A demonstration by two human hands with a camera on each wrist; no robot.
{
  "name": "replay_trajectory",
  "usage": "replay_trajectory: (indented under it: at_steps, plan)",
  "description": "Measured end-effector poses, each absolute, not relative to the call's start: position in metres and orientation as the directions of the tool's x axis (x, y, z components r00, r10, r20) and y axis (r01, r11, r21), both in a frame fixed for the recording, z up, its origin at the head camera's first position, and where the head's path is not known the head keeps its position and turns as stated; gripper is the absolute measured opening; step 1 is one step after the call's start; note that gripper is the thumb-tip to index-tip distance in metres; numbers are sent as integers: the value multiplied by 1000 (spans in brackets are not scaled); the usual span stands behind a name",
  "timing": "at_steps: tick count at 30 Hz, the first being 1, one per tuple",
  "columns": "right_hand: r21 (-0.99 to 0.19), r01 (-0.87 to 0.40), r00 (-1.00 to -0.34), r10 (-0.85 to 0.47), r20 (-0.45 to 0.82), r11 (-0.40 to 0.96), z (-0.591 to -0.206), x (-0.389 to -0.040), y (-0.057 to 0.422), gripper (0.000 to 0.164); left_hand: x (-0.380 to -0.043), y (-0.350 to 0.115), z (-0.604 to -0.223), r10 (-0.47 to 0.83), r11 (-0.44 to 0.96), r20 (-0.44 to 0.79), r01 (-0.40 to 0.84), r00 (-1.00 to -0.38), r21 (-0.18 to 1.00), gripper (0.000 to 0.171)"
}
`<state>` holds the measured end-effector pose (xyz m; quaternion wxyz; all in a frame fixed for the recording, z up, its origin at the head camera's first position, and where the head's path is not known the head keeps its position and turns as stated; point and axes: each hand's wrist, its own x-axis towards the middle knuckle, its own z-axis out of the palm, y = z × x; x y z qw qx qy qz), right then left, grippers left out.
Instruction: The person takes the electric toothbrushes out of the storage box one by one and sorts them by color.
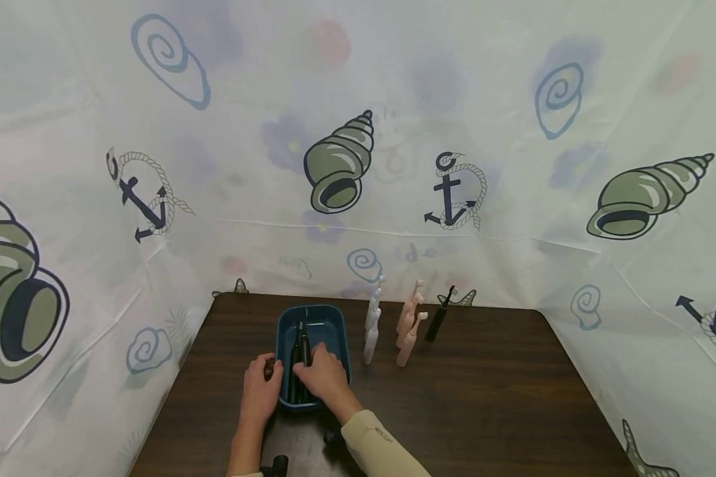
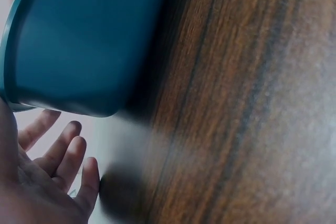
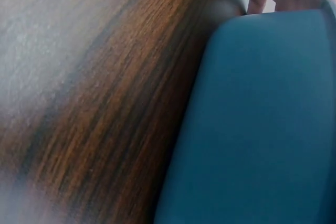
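A blue plastic tray point(image 1: 345, 344) stands on the brown table, and black electric toothbrushes point(image 1: 295, 374) lie lengthwise inside it. Reaching over the tray's right side, my right hand point(image 1: 324, 374) pinches a black toothbrush by its handle; the palm hides part of it. My left hand point(image 1: 261, 387) rests at the tray's left rim with loosely bent fingers. In the left wrist view its fingers point(image 2: 68, 163) spread beside the tray's outer wall point(image 2: 79, 51) and hold nothing. The right wrist view shows only the tray's outer side point(image 3: 257, 119) and a bit of the other hand.
Right of the tray stand upright white toothbrushes point(image 1: 371, 344), a row of pink toothbrushes point(image 1: 407, 346) and one black toothbrush point(image 1: 437, 324). A patterned cloth point(image 1: 394, 79) hangs behind and beside the wood-grain table point(image 1: 483, 397).
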<state>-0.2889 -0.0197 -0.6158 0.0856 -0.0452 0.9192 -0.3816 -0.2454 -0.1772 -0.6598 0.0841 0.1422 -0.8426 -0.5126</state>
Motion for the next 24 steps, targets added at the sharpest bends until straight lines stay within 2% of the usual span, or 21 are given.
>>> replay_trajectory:
  at_steps: [10, 18, 24]
  plan:
    - [-721, -52, -990, -128, -52, 691, -613, -285, -20, 41, -244, -177, -658, -331, 434, -13, -165, -944, 886, 46]
    - [-806, -72, -990, -142, -16, 588, -606, -281, -13, 36, -245, -177, -654, -326, 440, -50, -198, -944, 876, 46]
    - [-817, -106, -991, -129, 40, 566, -606, -278, -8, 36, -243, -178, -654, -320, 445, -64, -209, -945, 870, 46]
